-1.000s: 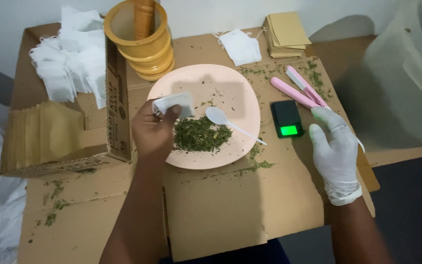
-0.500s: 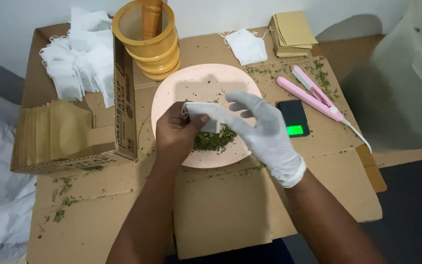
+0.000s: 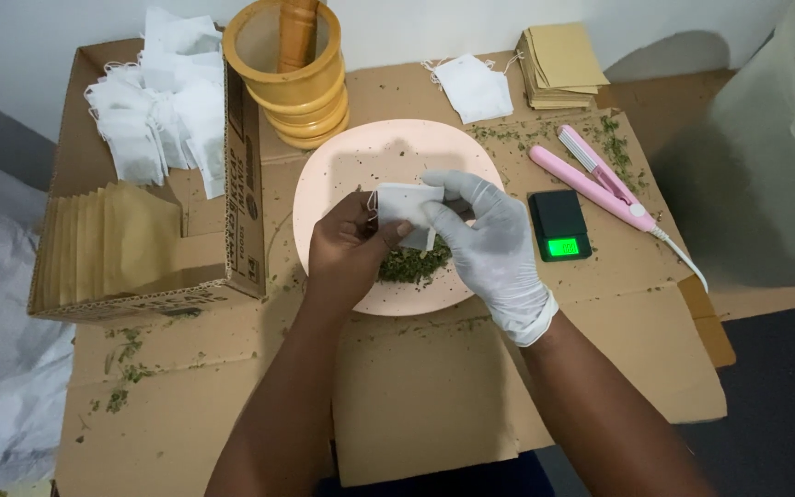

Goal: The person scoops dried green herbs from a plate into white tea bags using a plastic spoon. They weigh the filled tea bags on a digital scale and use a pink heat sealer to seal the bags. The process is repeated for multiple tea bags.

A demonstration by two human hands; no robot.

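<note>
**Head view: both hands on a small white filter bag above the plate**

Head camera, the only view, looks down on a cardboard-covered table. A small white filter bag [image 3: 404, 204] is held just over the pink plate [image 3: 342, 166], above the heap of dried green herb [image 3: 413, 265].

The bare left hand [image 3: 347, 250] pinches the bag's left edge between thumb and fingers. The gloved right hand [image 3: 489, 244] grips the bag's right side, its fingers curled over the front; both hands are closed on it. From the left hand the bag lies at about 1 o'clock; from the right hand, at about 10 o'clock.

By its look the bag is very light, thin and limp, likely to crumple or tear under a hard pull. I judge the top rim, on either side of the mouth, the best place to hold it, with fingertips only.

Around the plate: a yellow mortar with pestle [image 3: 293, 74] at 11 o'clock, a pocket scale with a lit green display [image 3: 560, 225] at 3 o'clock, a pink sealing iron [image 3: 591, 179] beyond it, loose white bags [image 3: 158, 110] at 10 o'clock, and brown envelopes [image 3: 561, 60] at 1 o'clock.
</note>
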